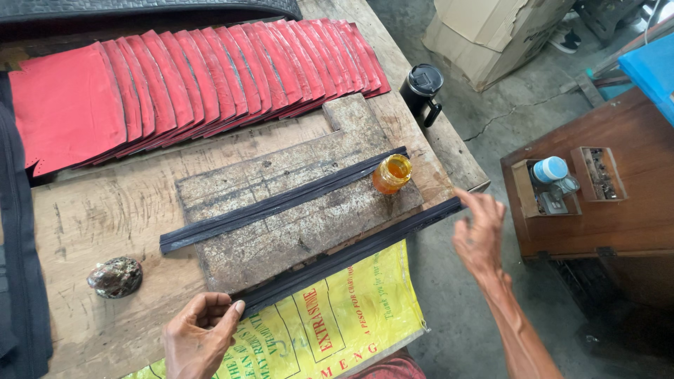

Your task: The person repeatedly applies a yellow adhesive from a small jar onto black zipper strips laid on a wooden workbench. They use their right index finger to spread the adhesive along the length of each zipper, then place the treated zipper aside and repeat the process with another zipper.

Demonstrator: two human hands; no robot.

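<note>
My left hand (200,335) pinches the near-left end of a long black strip (351,253) that lies along the front edge of a stained board (295,196). My right hand (481,235) hovers with fingers apart just past the strip's far right end, holding nothing. A second black strip (281,202) lies diagonally across the board. A small jar of orange liquid (391,173) stands open on the board's right side.
Red leather pieces (196,84) lie fanned in a row at the back of the wooden table (98,210). A dark round stone (115,277) sits at left, a yellow printed sack (330,319) in front, a black mug (423,90) at the right edge. A brown cabinet (604,203) stands at right.
</note>
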